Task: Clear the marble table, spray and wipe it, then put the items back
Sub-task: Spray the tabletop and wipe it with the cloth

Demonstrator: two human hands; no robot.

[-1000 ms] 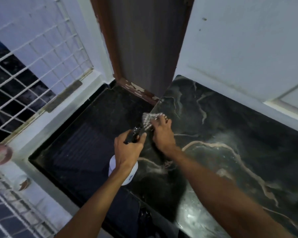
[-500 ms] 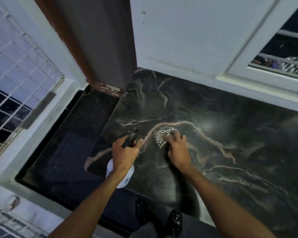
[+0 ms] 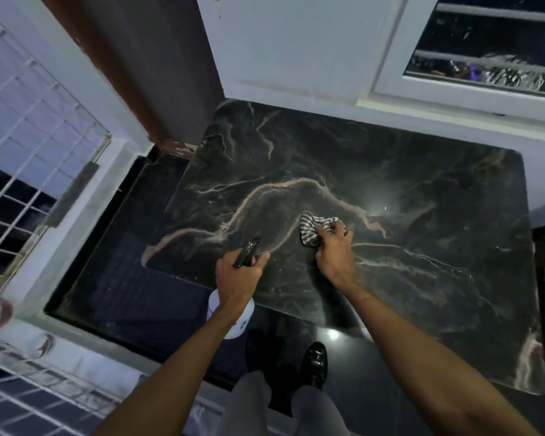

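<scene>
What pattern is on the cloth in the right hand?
Dark and white stripes on the cloth, seen in the head view.

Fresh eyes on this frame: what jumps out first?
The dark marble table with its pale pink veins fills the centre and right. Near its middle, the right hand presses a striped cloth flat on the stone. At the table's near left edge, the left hand grips a white spray bottle, black nozzle pointing over the top.
</scene>
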